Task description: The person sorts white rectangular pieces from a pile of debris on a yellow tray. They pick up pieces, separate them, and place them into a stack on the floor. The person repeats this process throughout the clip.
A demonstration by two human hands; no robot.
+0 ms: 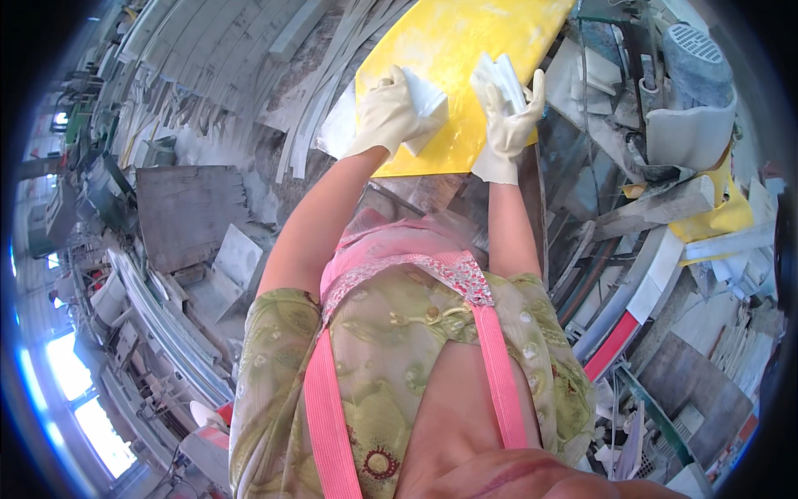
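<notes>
Both my hands wear cream rubber gloves over a yellow sheet. My left hand is closed against a pale white block, with its fingers curled and partly hidden. In my right hand is a white grooved strip piece, gripped between thumb and fingers. Whether it is one piece or a few stacked together, I cannot tell. A flat white piece lies under the sheet's left edge, beside my left wrist.
Long thin strips and a stack of pale boards lie at the far left. To the right are a dusty grey cylinder with a slotted top, a pale curved panel and yellow sheeting. A dark square board lies left.
</notes>
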